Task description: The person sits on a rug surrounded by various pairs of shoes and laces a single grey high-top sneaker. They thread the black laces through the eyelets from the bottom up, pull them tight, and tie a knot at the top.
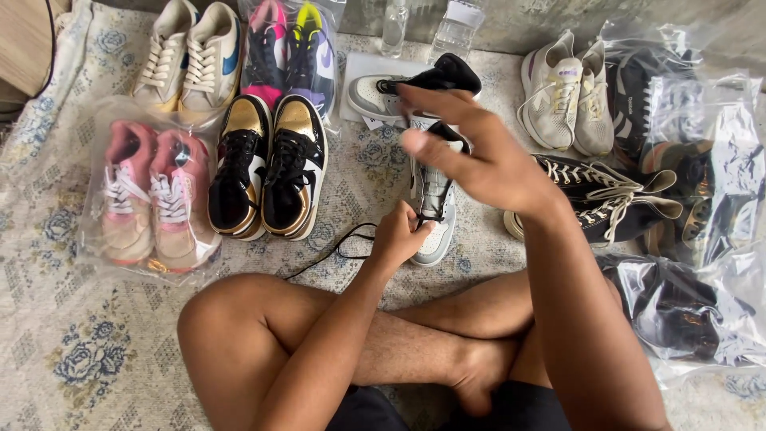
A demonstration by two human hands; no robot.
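I sit cross-legged on a patterned rug [72, 343]. A grey and black high-top sneaker [436, 227] stands in front of my knees, toe toward me. My left hand [396, 237] is pinched on its black lace [345, 246], whose loose end trails left over the rug. Just above the shoe's collar hovers my right hand [479, 152], fingers spread and slightly blurred, with nothing visible in it. The matching sneaker [384, 92] lies on its side on white paper behind.
Around me are pink sneakers in a clear bag [148, 191], a black and gold pair [267, 164], a cream pair [187, 52], bagged pink and yellow shoes [291, 48], white trainers [566, 92], black canvas high-tops [606, 199], bagged shoes [694, 303] and two clear bottles [455, 28].
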